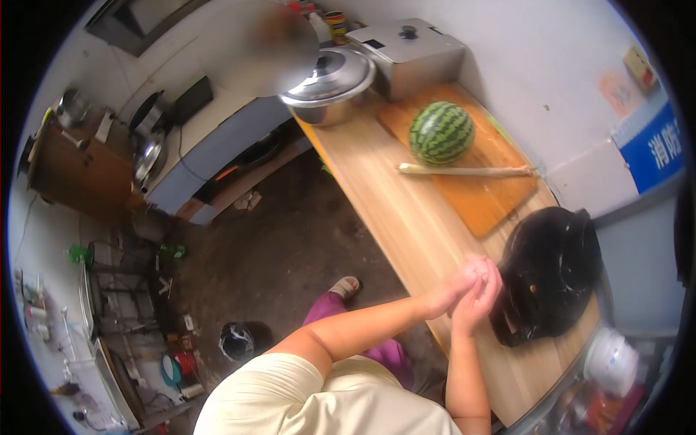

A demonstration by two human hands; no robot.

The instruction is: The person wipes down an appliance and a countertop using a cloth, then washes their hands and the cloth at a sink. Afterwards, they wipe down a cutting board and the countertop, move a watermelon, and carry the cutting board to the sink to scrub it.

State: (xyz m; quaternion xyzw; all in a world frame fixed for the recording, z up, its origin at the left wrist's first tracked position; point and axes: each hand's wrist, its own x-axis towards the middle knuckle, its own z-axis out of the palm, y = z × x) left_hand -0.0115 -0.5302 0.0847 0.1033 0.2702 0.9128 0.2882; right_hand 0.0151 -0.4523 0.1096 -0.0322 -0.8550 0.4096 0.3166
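Observation:
My left hand point(448, 291) and my right hand point(477, 301) are pressed together over the wooden table point(428, 268), fingers closed against each other. Whether anything lies between the palms is hidden. Just to their right sits a black plastic bag point(554, 275), bulging and crumpled. Farther up the table, a striped green watermelon point(442, 133) rests on an orange-brown cutting board point(500, 203). A long pale stick-like thing point(464, 171) lies across the board beside the melon, one end past the board's left edge.
A lidded steel pot point(326, 83) and a metal box with a knobbed lid point(413, 58) stand at the table's far end. At left is another counter point(217, 130). A lined bin point(237, 341) stands on the dark floor. A blue sign point(656, 148) hangs on the right wall.

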